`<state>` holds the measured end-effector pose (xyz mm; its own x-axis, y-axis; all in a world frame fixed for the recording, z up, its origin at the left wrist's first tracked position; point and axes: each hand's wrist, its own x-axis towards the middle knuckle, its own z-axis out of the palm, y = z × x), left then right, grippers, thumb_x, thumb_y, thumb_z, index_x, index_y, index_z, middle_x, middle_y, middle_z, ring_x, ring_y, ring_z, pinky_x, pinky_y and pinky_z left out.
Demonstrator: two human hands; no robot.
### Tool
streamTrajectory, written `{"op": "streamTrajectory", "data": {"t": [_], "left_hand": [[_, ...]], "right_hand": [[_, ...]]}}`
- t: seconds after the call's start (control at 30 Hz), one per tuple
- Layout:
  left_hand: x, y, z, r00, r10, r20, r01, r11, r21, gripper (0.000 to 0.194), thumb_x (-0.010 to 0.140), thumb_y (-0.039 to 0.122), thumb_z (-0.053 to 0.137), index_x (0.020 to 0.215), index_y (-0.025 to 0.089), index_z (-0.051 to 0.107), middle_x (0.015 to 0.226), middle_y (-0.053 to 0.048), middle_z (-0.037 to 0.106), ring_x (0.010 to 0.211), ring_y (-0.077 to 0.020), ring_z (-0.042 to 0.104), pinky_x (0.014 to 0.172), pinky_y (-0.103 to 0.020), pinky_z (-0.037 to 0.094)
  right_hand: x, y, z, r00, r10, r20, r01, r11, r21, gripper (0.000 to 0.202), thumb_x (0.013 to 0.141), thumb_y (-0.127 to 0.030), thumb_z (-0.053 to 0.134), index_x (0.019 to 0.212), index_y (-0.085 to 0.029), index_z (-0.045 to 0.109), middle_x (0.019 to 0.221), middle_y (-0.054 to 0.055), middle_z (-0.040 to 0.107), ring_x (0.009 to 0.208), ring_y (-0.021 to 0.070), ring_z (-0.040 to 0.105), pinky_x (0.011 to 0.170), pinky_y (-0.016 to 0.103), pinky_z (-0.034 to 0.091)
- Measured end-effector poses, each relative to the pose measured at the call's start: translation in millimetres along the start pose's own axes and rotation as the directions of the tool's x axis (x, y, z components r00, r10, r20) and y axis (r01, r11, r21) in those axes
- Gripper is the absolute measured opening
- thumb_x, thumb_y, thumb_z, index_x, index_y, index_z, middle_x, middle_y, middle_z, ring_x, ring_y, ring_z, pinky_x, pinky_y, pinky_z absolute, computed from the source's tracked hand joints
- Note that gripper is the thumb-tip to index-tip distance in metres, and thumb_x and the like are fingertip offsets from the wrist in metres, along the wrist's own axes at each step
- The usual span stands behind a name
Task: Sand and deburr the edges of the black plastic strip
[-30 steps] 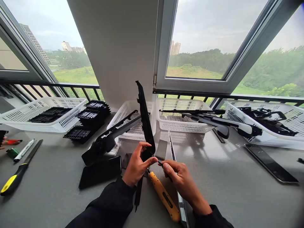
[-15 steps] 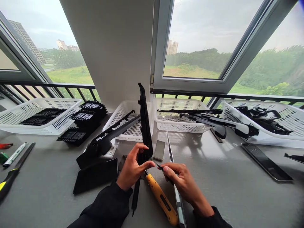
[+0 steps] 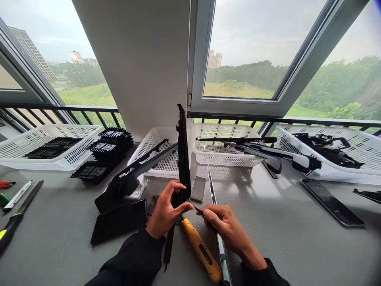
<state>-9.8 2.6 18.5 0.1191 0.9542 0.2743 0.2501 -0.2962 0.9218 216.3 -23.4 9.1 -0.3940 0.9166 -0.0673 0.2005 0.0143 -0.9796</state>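
My left hand [image 3: 170,208] is closed round the lower end of a long black plastic strip [image 3: 183,159], which stands nearly upright. Between the thumb and fingers of my right hand [image 3: 228,226] is a thin dark pointed tool [image 3: 198,210], its tip by my left thumb at the strip's bottom end. Just below the hands lies a yellow-handled tool [image 3: 201,248]. A long metal rail [image 3: 222,254] runs beside it and passes under my right hand. What the tool tip touches is too small to tell.
White baskets [image 3: 71,159] line the back. Stacked black parts [image 3: 104,147], a dark phone-like slab [image 3: 119,222] and a file [image 3: 29,196] lie left. A small grey box [image 3: 198,188] is behind my hands; a black phone [image 3: 331,202] lies right.
The upright black strip has turned slightly, its top shifting right. Both hands keep nearly the same place and grip. The whole view has moved slightly.
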Motion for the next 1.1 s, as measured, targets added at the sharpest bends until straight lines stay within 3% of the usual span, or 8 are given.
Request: {"op": "streamTrajectory", "data": {"t": [0.13,0.27,0.47,0.7,0.83,0.97,1.07,1.1], "left_hand": [[0,-1,-0.8,0.999,-0.018,-0.041,0.018,1.000,0.016,0.057,0.084,0.073,0.084,0.111,0.025,0.070,0.116,-0.006,0.070,0.111,-0.0279,0.065,0.101,-0.039,0.050],[-1,-2,-0.1,0.996,-0.046,-0.081,0.050,0.998,0.044,0.044,0.090,0.062,0.082,0.112,0.026,0.069,0.114,-0.005,0.071,0.110,-0.0274,0.065,0.104,-0.042,0.050],[-3,-1,6.2,0.997,-0.048,-0.066,0.051,0.998,0.045,0.025,0.097,0.044,0.073,0.111,0.025,0.068,0.116,-0.006,0.072,0.115,-0.0270,0.066,0.106,-0.041,0.050],[-10,-4,20.1,1.000,-0.028,0.000,0.028,0.999,0.024,0.020,0.099,0.038,0.066,0.112,0.024,0.069,0.119,-0.006,0.071,0.116,-0.0262,0.066,0.109,-0.041,0.049],[-13,-5,26.1,1.000,-0.013,0.005,0.013,1.000,0.009,0.020,0.100,0.038,0.064,0.115,0.024,0.067,0.118,-0.006,0.071,0.116,-0.0261,0.066,0.109,-0.041,0.050],[-14,-7,28.4,1.000,-0.018,-0.007,0.018,1.000,0.016,0.022,0.101,0.039,0.064,0.115,0.023,0.067,0.119,-0.007,0.072,0.117,-0.0273,0.067,0.109,-0.042,0.051],[-13,-9,29.5,1.000,-0.028,-0.015,0.028,0.999,0.028,0.022,0.101,0.040,0.064,0.116,0.023,0.066,0.119,-0.007,0.073,0.117,-0.0287,0.067,0.109,-0.044,0.051],[-13,-10,29.9,0.999,-0.028,-0.016,0.029,0.999,0.030,0.022,0.101,0.040,0.063,0.116,0.024,0.067,0.118,-0.007,0.073,0.117,-0.0291,0.068,0.109,-0.045,0.051]], "right_hand": [[5,8,-4,0.974,0.004,-0.226,-0.005,1.000,-0.003,0.063,0.102,-0.072,0.052,0.079,-0.016,0.069,0.065,0.000,0.053,0.060,0.0135,0.046,0.059,0.026,0.036],[9,20,-15,0.841,-0.015,-0.541,-0.091,0.982,-0.168,0.057,0.098,-0.067,0.057,0.111,-0.016,0.078,0.092,0.010,0.076,0.084,0.0250,0.069,0.075,0.032,0.050],[10,44,-29,0.708,-0.069,-0.703,-0.351,0.829,-0.435,0.058,0.092,-0.042,0.052,0.141,-0.016,0.070,0.128,0.016,0.077,0.112,0.0355,0.070,0.092,0.044,0.050],[13,63,-28,0.725,-0.205,-0.658,-0.346,0.718,-0.604,0.057,0.090,-0.035,0.048,0.137,-0.013,0.072,0.131,0.017,0.074,0.119,0.0370,0.061,0.104,0.049,0.045],[15,51,-27,0.695,-0.185,-0.695,-0.358,0.749,-0.558,0.054,0.092,-0.040,0.049,0.132,-0.015,0.075,0.135,0.017,0.072,0.122,0.0397,0.058,0.105,0.057,0.043],[3,10,-18,0.673,-0.266,-0.691,-0.043,0.918,-0.395,0.044,0.096,-0.047,0.055,0.117,-0.018,0.080,0.130,0.016,0.075,0.127,0.0357,0.061,0.113,0.055,0.046],[-23,-17,-5,0.826,-0.215,-0.521,0.173,0.976,-0.129,0.043,0.108,-0.049,0.052,0.132,-0.023,0.077,0.139,0.015,0.073,0.128,0.0334,0.067,0.107,0.050,0.054],[-33,-21,0,0.820,-0.289,-0.494,0.256,0.957,-0.136,0.045,0.110,-0.051,0.050,0.132,-0.023,0.078,0.141,0.016,0.071,0.130,0.0353,0.066,0.104,0.050,0.057]]}}
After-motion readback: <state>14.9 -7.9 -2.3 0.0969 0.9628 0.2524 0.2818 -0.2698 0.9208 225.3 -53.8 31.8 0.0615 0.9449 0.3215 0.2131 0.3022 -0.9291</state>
